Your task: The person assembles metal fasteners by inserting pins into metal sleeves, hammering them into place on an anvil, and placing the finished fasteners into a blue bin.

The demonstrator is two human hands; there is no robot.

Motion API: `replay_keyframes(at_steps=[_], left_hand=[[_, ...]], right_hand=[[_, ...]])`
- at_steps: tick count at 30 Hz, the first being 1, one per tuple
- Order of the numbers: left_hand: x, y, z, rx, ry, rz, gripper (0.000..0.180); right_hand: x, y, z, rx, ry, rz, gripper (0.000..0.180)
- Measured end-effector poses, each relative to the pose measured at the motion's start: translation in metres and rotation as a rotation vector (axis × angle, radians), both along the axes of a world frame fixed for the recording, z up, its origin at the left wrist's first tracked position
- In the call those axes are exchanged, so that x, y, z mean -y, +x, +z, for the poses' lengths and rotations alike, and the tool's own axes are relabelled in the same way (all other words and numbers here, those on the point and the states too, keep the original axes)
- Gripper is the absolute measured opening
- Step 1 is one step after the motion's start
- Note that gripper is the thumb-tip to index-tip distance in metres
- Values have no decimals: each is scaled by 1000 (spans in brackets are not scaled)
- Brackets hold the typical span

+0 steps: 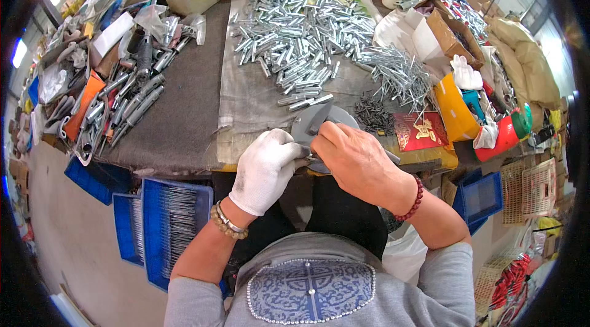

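Note:
My left hand [267, 170], in a white glove, is closed with its fingertips pinched together at the table's front edge. Beside it my bare right hand [362, 158] is closed too, fingers curled down and almost meeting the left ones. What they hold between them is small and mostly hidden by the fingers. Just behind both hands sits a grey round metal piece [303, 123] with a flat upright part, partly covered by my right hand. Several silver metal sleeves [302, 103] lie close beyond it, in front of a large heap of like sleeves [289, 32].
Thin metal rods [399, 75], small dark screws [372, 113] and a red booklet [410, 133] lie to the right. Hand tools [138, 102] crowd the left. Blue bins [161, 228] of rods stand below the table; a yellow box [456, 109] stands at its right edge.

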State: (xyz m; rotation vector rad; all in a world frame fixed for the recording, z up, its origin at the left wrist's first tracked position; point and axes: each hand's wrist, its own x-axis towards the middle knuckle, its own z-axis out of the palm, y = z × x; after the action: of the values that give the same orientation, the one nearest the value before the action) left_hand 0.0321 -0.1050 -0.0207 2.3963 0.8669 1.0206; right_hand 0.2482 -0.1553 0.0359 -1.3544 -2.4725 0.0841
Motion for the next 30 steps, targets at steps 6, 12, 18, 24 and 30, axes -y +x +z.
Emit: replay_keyframes(at_steps=[6,12,18,24,30], left_hand=[[-2,2,-4,4,22,9,22],[-2,2,-6,19,43,21,19],[-3,0,-6,0,31,9,18],[-2,0,-5,-4,-9,8,19],[-2,0,-4,-13,-6,3,19]], right_hand=[[-1,-9,10,225,132,23,12],[-7,-4,0,8,-29,28,15],[-6,-1,-14,-326,-149,-27,30],[-3,-2,-16,-467,-246,-163,40],[-4,0,-14,-542,-281,-164,44]])
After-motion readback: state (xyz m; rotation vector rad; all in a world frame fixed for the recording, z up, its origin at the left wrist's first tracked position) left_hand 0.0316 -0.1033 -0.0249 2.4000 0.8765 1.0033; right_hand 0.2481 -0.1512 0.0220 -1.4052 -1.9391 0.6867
